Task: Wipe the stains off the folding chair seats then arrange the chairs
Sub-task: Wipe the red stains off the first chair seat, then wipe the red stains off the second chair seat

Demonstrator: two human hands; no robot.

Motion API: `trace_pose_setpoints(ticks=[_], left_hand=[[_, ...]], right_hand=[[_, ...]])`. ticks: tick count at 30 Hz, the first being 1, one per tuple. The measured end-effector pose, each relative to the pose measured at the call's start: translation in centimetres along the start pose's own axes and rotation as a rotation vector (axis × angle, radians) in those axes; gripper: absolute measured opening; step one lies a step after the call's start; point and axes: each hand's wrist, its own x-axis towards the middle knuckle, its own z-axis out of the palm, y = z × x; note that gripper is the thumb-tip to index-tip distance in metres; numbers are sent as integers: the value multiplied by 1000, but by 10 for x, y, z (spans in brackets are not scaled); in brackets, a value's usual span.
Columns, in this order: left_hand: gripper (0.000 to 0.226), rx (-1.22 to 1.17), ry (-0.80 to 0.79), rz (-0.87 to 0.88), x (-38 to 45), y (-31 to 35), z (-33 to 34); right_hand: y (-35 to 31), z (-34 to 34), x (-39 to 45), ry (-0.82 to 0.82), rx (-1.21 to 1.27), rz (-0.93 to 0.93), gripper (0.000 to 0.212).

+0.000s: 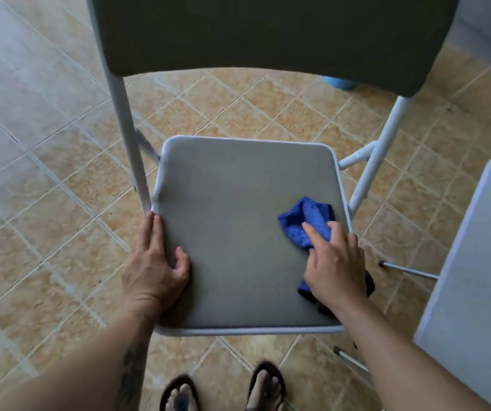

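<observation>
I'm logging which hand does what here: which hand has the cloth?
The right hand: it presses the blue cloth onto the seat. The left hand holds no cloth and rests on the seat's left edge.

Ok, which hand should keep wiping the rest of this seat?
Right. The right hand already holds the blue cloth on the seat, while the left hand rests on its left edge, probably steadying it.
</observation>
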Motion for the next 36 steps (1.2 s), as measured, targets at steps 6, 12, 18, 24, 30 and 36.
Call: trace_pose_setpoints(ticks=[6,12,18,24,30,36], left_hand=[[75,54,-17,2,-2,2,1],[69,294,-166,16,-2,15,-18],[39,73,-296,-30,-23,68,-88],[46,-83,-373,153,-74,168,-177],[48,-161,-491,397,-153,279,-239],[39,-207,-544,556,-261,389,-236]], right_hand=[[4,-8,-35,-81,61,50,58],[6,-31,-68,-271,125,121,57],[18,-115,-102,-231,258,310,52],[34,-242,-160,-115,392,359,45],[78,-346,-238,27,452,410,45],[157,-402,-332,125,458,504,45]])
